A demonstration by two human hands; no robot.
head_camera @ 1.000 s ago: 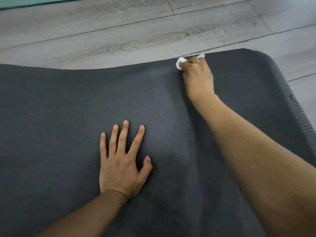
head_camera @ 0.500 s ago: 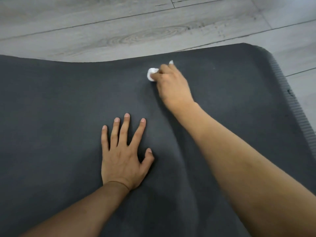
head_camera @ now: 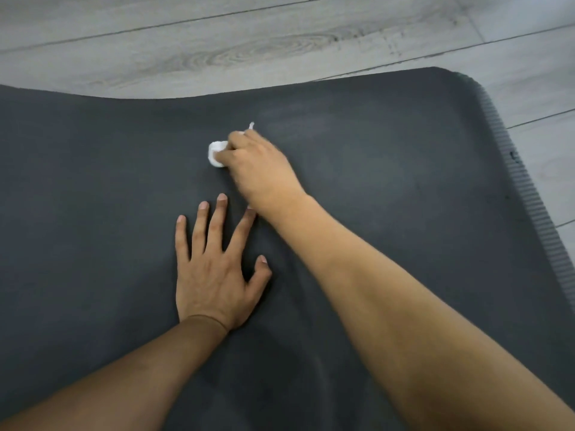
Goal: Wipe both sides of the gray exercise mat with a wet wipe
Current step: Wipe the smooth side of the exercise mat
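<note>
The dark gray exercise mat (head_camera: 404, 188) lies flat on the floor and fills most of the view. My right hand (head_camera: 259, 169) is closed around a bunched white wet wipe (head_camera: 215, 153) and presses it on the mat's middle, a little in from the far edge. Most of the wipe is hidden under the fingers. My left hand (head_camera: 214, 269) rests flat on the mat, fingers spread, just below and left of the right hand, its index fingertip touching the right wrist.
Pale wood-look floor (head_camera: 280, 42) shows beyond the mat's far edge and at the right. The mat's ribbed right edge (head_camera: 525, 197) curves round its far right corner.
My right hand has dragged the wipe from the mat's far edge toward me and to the left, stopping close above my left hand. The left hand stays planted.
</note>
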